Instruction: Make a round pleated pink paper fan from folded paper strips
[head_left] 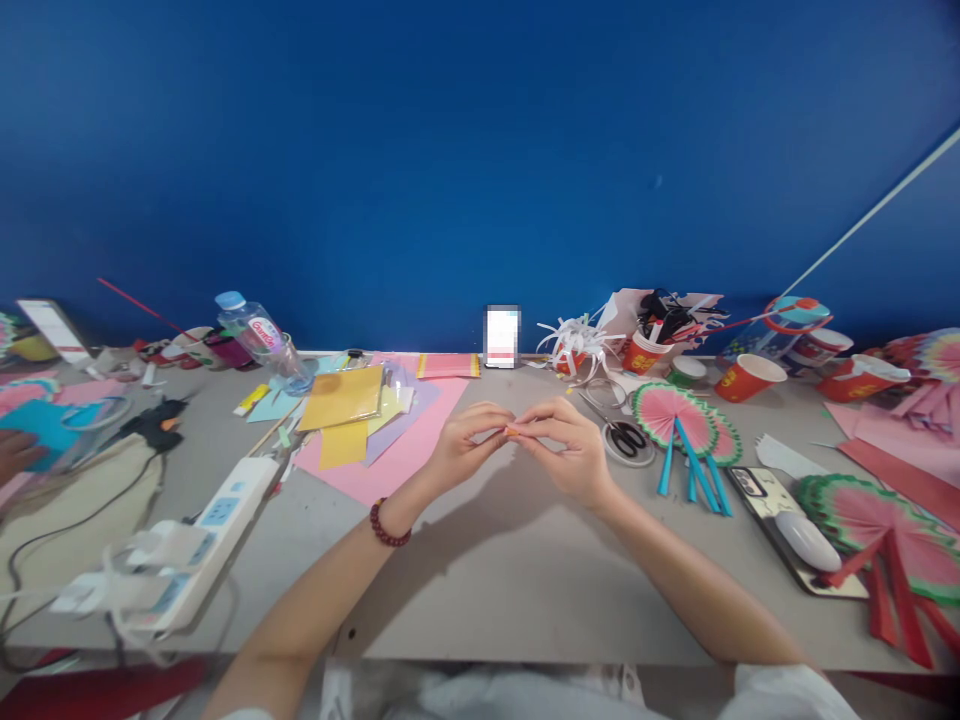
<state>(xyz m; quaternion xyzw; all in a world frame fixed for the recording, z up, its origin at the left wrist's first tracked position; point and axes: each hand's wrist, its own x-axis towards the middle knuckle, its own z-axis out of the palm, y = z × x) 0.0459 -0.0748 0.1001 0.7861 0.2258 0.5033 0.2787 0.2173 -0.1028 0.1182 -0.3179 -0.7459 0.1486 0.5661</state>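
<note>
My left hand (472, 440) and my right hand (566, 447) meet above the middle of the grey table. Fingertips of both pinch a tiny orange piece (512, 431); most of it is covered, and its kind cannot be made out. A beaded bracelet (390, 524) circles my left wrist. Left of my hands lie pink paper sheets (352, 475) with yellow paper (345, 395) in clear wrapping on top. Black-handled scissors (627, 441) rest just right of my right hand, beside a watermelon-patterned paper fan (675, 415) with blue sticks.
A white power strip (217, 535) with plugs lies at left, near a tilted water bottle (262, 335). Red paper cups (750, 378) stand at right. A phone (502, 337) leans on the blue wall. Another person's hand (16, 452) shows at far left. A white mouse (807, 540) sits at right.
</note>
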